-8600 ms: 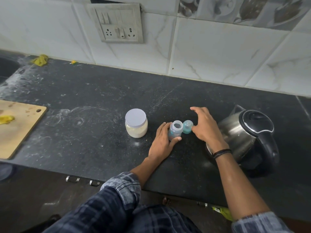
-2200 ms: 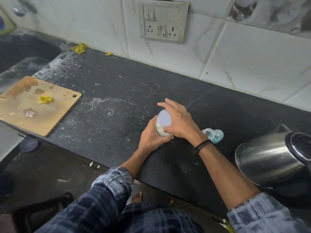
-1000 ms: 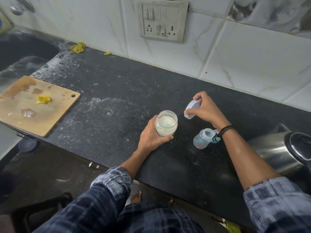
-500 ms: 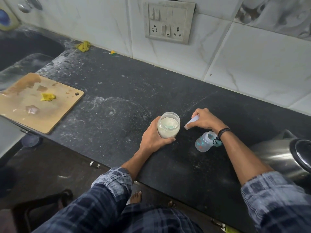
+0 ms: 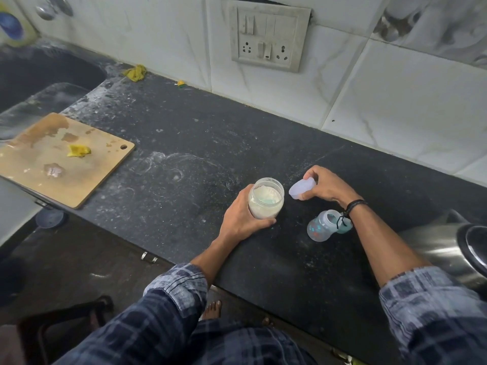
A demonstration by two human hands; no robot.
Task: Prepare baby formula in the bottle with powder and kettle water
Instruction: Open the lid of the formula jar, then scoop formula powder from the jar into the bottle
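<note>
A clear powder jar [image 5: 266,198] stands uncapped on the black counter [image 5: 184,143], full of white powder with a pale green scoop showing inside. My left hand [image 5: 241,219] grips the jar from its left side. My right hand [image 5: 328,185] holds the jar's pale lilac lid [image 5: 301,189], tilted, low over the counter just right of the jar. The small clear baby bottle [image 5: 322,226] stands uncapped under my right wrist, with its teal cap [image 5: 345,227] right beside it. The steel kettle [image 5: 448,251] with a black lid sits at the far right.
A wooden cutting board [image 5: 60,159] with yellow scraps lies at the left, overhanging the counter's front edge. A sink [image 5: 39,75] is at the back left. A switch and socket plate [image 5: 266,38] is on the tiled wall. A yellow rag [image 5: 135,72] lies by the wall.
My right hand unscrewed the lid from the jar, carried it right and lowered it toward the counter. My left hand has kept gripping the jar. The bottle has not moved.
</note>
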